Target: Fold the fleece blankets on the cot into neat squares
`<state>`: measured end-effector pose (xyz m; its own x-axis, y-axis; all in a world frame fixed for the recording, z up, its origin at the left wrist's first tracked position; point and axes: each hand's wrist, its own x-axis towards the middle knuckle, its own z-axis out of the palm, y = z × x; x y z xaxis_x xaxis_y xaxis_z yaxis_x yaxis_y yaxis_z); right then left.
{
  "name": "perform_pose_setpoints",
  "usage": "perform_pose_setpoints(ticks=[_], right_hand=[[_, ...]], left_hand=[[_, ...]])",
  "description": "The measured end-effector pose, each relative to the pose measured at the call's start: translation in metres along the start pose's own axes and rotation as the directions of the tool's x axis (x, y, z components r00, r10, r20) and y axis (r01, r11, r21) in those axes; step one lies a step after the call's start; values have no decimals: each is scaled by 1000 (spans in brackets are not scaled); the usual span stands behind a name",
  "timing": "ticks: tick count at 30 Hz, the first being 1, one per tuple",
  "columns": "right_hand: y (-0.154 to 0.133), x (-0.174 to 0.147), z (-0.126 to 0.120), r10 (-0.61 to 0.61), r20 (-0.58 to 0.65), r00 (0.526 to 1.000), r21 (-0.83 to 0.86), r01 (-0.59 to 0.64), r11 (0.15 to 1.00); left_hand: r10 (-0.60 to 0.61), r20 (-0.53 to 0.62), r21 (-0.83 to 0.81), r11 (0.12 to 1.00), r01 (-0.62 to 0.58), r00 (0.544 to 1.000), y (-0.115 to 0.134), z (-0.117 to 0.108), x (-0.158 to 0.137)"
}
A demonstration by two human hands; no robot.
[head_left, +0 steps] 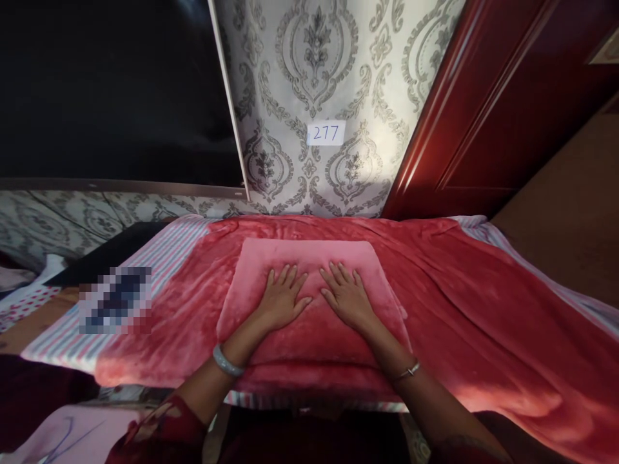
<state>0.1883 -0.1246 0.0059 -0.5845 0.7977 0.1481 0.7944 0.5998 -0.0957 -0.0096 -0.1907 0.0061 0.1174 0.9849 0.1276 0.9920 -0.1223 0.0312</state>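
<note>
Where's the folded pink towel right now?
Head view, centre: the folded pink towel lies on the red blanket, under the left hand and right hand.

A folded towel (314, 303) is laid on the blanket (483, 309), near its front edge. Both hands are pressed flat on the towel, the left hand (280, 299) just beside the right hand (347, 298). The blanket is spread over a striped sheet (97, 328). Behind, a numbered label (325, 133) is fixed to the wall (314, 77), with a door (507, 96) to its right.

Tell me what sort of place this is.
Probably a home bedroom: a red fleece blanket spread over a striped sheet, grey damask wallpaper, and a dark red wooden door.
</note>
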Motion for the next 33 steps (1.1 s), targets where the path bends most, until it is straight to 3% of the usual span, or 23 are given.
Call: perform_pose_setpoints(ticks=[5, 9, 13, 17, 20, 27, 30, 33], right_hand=[[5, 1, -9, 7, 53, 999, 23, -8, 1000], [39, -14, -9, 86, 33, 996, -26, -85, 996], [85, -53, 14, 211, -53, 976, 42, -209, 977], [105, -86, 43, 222, -207, 953, 216, -177, 960], [103, -91, 48, 250, -261, 932, 309, -165, 937], [109, -89, 38, 261, -242, 934, 420, -142, 896], [102, -98, 26, 307, -263, 915, 338, -210, 917], [68, -104, 8, 290, -366, 884, 210, -225, 951]], left_hand=[[-4, 27, -19, 1000, 5, 1000, -1, -12, 0], [-79, 36, 35, 996, 78, 996, -27, -27, -15], [-233, -27, -3, 972, 233, 972, -69, -26, -50], [-271, -111, -180, 952, 249, 956, -92, -8, -77], [-292, -149, -260, 934, 247, 945, -93, 0, -80], [-306, -33, -324, 904, 279, 951, -96, -17, -79], [-389, 24, -223, 896, 384, 921, -86, -31, -86], [-421, -123, -55, 907, 417, 899, -50, -42, -89]])
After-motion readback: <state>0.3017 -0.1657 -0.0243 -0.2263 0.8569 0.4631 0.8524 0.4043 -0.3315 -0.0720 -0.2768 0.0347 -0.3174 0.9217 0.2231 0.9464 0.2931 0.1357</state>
